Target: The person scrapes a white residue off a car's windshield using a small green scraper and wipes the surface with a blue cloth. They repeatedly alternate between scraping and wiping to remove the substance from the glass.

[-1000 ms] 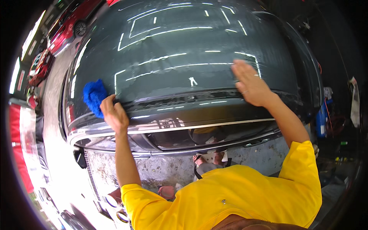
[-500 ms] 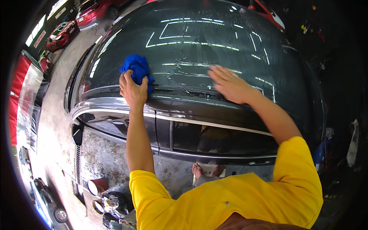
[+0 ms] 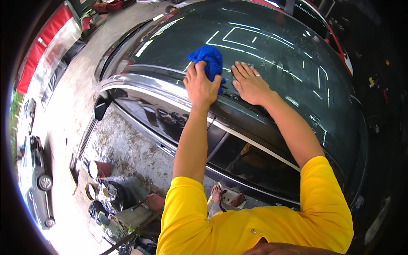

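Note:
A bunched blue cloth (image 3: 209, 59) rests on the dark, glossy car roof (image 3: 272, 55). My left hand (image 3: 201, 86) grips it from the near side, fingers curled over its edge. Just to the right, my right hand (image 3: 250, 83) lies flat on the roof with fingers stretched out and nothing held. A ring shows on one of its fingers. Wet-looking streaks and the bright reflections of ceiling lights cover the roof around both hands. Below my arms runs the car's side with its door windows (image 3: 255, 163) and pale trim.
My bare feet stand on a light step (image 3: 229, 196) beside the car. At lower left are a bucket (image 3: 99, 169) and several bags (image 3: 114, 195). A side mirror (image 3: 101, 107) juts out at left. Red cars stand beyond the roof; a grey car (image 3: 38, 182) is far left.
My left hand with the cloth has come closer to my right hand. The right hand, blurred before, now lies sharp and flat on the roof. The whole view has turned and shifted.

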A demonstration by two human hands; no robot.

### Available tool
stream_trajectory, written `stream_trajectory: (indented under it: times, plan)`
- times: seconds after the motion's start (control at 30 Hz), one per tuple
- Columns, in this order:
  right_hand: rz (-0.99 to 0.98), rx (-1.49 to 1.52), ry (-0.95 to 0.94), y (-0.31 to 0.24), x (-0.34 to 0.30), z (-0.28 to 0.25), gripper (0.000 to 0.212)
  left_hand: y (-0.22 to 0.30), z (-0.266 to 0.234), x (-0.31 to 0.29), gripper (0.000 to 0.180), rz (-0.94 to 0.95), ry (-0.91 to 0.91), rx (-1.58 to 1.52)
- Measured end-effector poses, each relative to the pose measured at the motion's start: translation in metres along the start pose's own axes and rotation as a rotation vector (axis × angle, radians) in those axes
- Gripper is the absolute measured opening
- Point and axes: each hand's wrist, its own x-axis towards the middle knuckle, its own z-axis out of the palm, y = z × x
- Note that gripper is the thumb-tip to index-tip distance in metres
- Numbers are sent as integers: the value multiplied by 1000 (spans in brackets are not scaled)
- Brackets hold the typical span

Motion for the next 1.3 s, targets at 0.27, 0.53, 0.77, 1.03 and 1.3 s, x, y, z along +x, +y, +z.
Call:
stream_trajectory:
  times: [0.27, 0.53, 0.77, 1.03, 1.3]
  plan:
    - [-28, 49, -182, 89, -180, -30, 59, -6, -10, -7, 61, -90, -45, -35]
    - [-160, 44, -119, 64, -94, -20, 56, -6, -6, -4, 59, -41, -21, -41]
    - [-55, 25, -39, -2, -1, 3, 58, -6, 2, 0, 60, 7, -19, -62]
    - [2, 41, -145, 69, -172, -22, 60, 5, 7, -3, 60, -32, -16, 50]
    - [320, 22, -21, 138, 66, 13, 64, 3, 2, 4, 60, 12, -58, 13]
